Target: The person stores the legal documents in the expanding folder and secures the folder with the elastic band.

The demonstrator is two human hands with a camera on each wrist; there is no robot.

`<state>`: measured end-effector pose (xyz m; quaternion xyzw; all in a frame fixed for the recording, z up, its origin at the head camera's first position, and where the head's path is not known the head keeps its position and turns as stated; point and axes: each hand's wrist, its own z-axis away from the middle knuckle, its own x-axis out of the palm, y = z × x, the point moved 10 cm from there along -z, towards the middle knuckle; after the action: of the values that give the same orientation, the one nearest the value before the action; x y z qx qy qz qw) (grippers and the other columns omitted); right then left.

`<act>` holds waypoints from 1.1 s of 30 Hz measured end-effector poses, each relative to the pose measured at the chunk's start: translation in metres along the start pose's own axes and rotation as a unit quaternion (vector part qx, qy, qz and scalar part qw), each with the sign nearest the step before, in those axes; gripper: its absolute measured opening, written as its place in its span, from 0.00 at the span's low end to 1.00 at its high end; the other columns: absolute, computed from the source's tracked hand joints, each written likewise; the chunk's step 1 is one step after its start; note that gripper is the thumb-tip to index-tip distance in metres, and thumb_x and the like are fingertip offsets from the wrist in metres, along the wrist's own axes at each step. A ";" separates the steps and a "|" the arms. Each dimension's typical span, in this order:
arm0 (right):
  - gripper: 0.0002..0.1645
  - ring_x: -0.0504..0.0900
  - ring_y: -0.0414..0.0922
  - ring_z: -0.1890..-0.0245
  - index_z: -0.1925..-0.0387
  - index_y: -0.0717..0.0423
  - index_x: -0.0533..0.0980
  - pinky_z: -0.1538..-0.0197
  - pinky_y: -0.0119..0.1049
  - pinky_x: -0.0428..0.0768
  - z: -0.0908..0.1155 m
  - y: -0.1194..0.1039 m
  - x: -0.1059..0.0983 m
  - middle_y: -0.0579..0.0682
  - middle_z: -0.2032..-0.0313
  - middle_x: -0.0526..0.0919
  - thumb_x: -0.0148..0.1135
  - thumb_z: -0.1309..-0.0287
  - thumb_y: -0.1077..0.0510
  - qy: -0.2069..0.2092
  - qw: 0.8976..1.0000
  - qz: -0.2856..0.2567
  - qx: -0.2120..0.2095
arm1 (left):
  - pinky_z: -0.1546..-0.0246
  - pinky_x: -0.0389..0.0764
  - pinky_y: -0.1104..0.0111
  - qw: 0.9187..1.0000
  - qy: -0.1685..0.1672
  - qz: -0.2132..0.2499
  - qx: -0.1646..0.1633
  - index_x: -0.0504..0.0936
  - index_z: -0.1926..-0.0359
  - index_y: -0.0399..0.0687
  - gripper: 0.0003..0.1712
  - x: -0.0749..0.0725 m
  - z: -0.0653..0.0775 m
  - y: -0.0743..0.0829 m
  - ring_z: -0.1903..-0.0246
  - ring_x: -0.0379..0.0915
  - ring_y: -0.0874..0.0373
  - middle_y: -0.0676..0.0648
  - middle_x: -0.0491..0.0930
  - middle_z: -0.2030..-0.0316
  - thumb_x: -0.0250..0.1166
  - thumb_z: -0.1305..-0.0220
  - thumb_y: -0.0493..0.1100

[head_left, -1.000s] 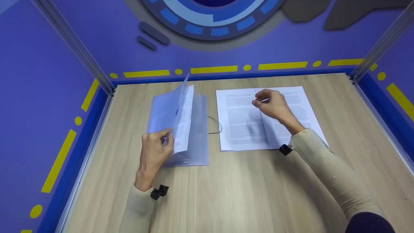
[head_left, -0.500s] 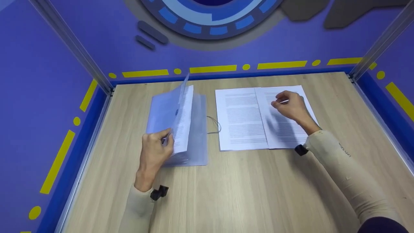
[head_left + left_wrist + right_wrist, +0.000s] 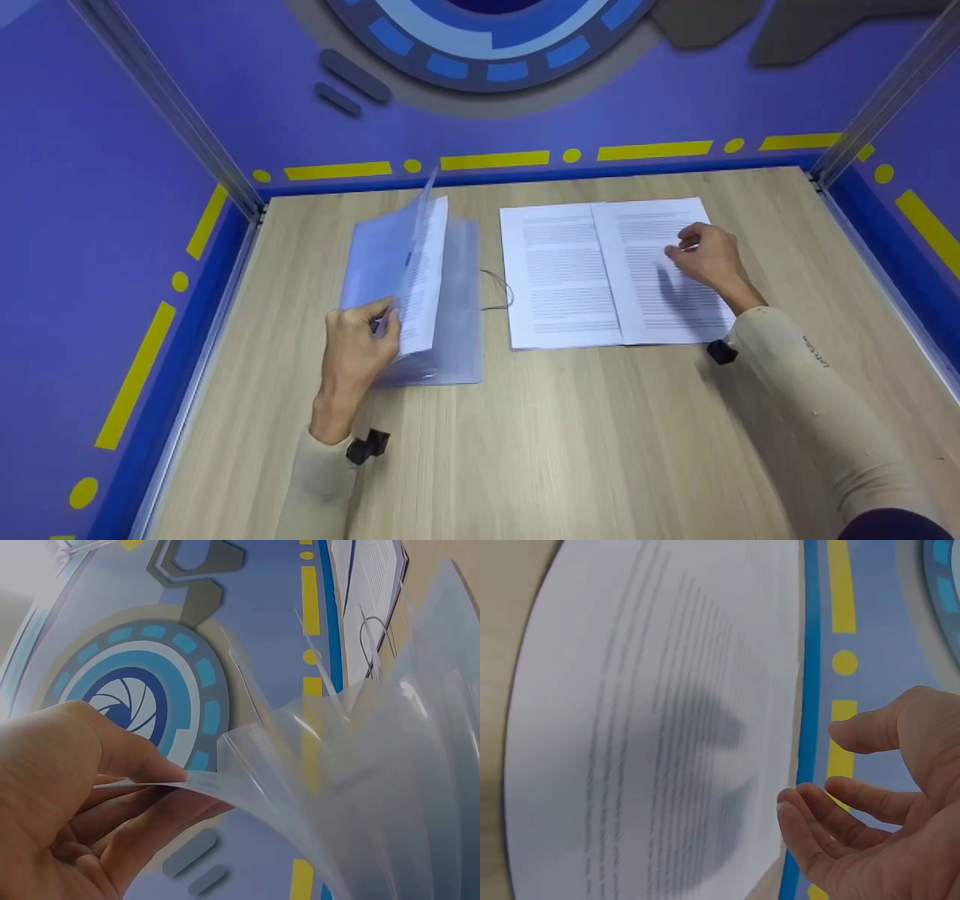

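Observation:
On the left of the head view, a translucent plastic folder [image 3: 463,300] stands partly open, its clear leaves raised and fanned. A printed sheet [image 3: 427,277] shows among them. My left hand [image 3: 356,349] pinches the lifted leaves near their lower corner; in the left wrist view the thumb and fingers grip a clear plastic edge [image 3: 214,781]. My right hand [image 3: 709,259] is above the right-hand printed page [image 3: 649,300], fingers loosely bent and nothing between them. In the right wrist view the thumb and fingertips stand apart, and the hand's shadow falls on the page.
Left of that page lies another printed page [image 3: 570,270], the two side by side. A thin looped cord [image 3: 499,289] runs from the folder's right edge to the paper. Blue printed panels [image 3: 480,135] wall the wooden table [image 3: 540,442] at the back and sides.
My right hand has moved right and slightly nearer, from over the line between the pages to the right page, which now lies flatter. The left hand keeps its pinch on the folder leaves.

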<state>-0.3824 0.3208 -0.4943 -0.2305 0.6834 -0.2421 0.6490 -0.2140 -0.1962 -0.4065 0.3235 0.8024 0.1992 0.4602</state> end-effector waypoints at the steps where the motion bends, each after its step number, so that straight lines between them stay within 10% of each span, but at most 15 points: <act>1: 0.27 0.83 0.66 0.47 0.43 0.75 0.78 0.45 0.58 0.80 0.000 0.005 -0.001 0.73 0.49 0.84 0.68 0.33 0.56 0.001 1.000 0.003 0.004 | 0.67 0.91 0.51 1.000 0.001 0.002 -0.003 0.90 0.54 0.24 0.12 -0.001 0.000 0.000 0.65 0.91 0.40 0.27 0.89 0.61 0.68 0.39 0.26; 33: 0.35 0.78 0.64 0.51 0.39 0.79 0.71 0.48 0.58 0.79 0.004 0.084 -0.018 0.76 0.45 0.77 0.73 0.39 0.59 -0.034 0.993 0.036 0.105 | 0.66 0.91 0.52 1.000 -0.005 0.003 -0.008 0.89 0.54 0.24 0.12 0.000 -0.001 0.000 0.64 0.91 0.40 0.27 0.89 0.61 0.69 0.39 0.26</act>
<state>-0.3771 0.3975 -0.5334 -0.1445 0.6395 -0.2812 0.7008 -0.2145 -0.1963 -0.4061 0.3232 0.7975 0.2048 0.4664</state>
